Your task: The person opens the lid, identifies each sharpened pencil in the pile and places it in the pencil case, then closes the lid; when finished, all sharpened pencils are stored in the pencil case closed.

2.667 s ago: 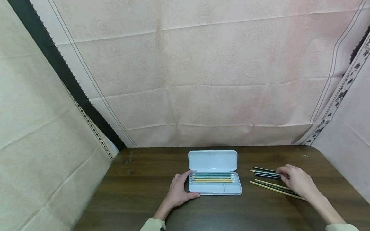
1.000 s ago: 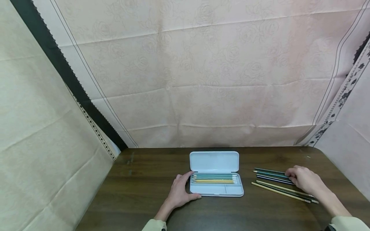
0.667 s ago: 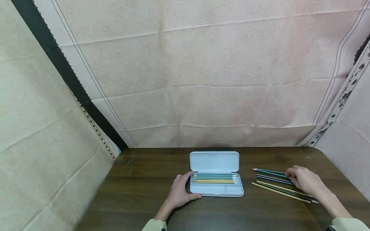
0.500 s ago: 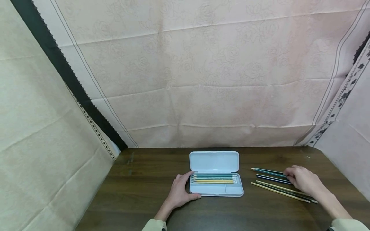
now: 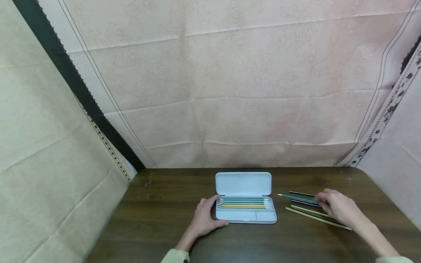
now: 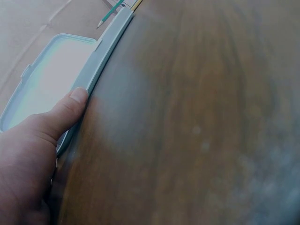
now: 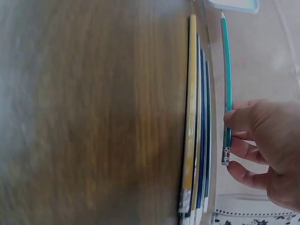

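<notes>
My left hand (image 5: 203, 218) grips the left end of an open light-blue pencil case (image 5: 236, 216), forefinger at its back corner and thumb at its front edge. In the left wrist view the thumb (image 6: 70, 105) presses the case's side wall. Several green and yellow pencils (image 5: 241, 206) lie side by side in the case's rear compartment. With my right hand (image 5: 337, 206) I pinch a teal pencil (image 5: 297, 197) near its eraser end, its tip pointing left toward the case. The right wrist view shows this teal pencil (image 7: 227, 70) raised apart from the other pencils.
Beneath and before the right hand lie several loose pencils: a dark one (image 5: 300, 193) at the back, dark blue ones (image 5: 304, 202), and a yellow one (image 5: 315, 217) in front. The case's lid (image 5: 243, 184) leans back. Pale cloth (image 5: 250, 109) hangs behind the brown table (image 5: 158, 226).
The right hand has taken up the teal pencil from the loose group and moved it left, toward the case. The left hand and the case stay in place.
</notes>
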Tool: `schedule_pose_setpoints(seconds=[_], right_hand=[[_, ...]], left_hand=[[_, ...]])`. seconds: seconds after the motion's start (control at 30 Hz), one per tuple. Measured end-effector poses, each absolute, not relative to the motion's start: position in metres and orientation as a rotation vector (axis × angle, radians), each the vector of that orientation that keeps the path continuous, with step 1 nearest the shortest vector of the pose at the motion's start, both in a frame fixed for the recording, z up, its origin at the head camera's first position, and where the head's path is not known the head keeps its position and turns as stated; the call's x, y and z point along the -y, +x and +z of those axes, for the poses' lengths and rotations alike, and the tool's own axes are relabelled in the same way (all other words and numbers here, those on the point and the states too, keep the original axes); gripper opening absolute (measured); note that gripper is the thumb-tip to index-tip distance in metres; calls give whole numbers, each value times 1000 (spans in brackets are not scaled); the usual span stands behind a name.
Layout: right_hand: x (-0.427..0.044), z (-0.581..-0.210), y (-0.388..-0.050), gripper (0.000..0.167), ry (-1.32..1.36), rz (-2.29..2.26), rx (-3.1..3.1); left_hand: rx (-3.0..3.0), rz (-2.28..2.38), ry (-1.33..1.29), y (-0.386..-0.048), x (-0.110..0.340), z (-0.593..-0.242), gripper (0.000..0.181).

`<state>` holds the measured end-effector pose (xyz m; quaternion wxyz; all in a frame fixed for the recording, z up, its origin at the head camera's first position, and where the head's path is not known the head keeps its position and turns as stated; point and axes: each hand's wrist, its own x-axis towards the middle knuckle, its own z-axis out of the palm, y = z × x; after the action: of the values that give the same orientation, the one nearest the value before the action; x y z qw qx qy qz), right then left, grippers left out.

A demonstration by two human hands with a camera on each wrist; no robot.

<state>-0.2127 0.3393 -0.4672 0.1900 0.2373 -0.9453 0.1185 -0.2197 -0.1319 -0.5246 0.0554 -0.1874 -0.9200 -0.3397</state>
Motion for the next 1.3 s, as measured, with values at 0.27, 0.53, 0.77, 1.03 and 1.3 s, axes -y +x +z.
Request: schedule_pose_setpoints(seconds=[0.27,0.53,0.77,1.03,1.3], right_hand=[[-325,-464,-210,31,757,319,2579],[-312,-464,-212,32,833,336,2495],[-301,-464,-213,25,862,341,2526],[-279,-461,-216,27,835,348,2588],[-257,-461,-221,25,841,387,2667]], left_hand=[[2795,-1040,-562,-219,132,-524,94],[2787,-1036,-569,-219,132,-525,94],[2813,-1038,-548,-220,132,-525,95],[2790,-1054,-569,-220,132,-525,95],[2799,-1042,-562,-220,132,-525,95]])
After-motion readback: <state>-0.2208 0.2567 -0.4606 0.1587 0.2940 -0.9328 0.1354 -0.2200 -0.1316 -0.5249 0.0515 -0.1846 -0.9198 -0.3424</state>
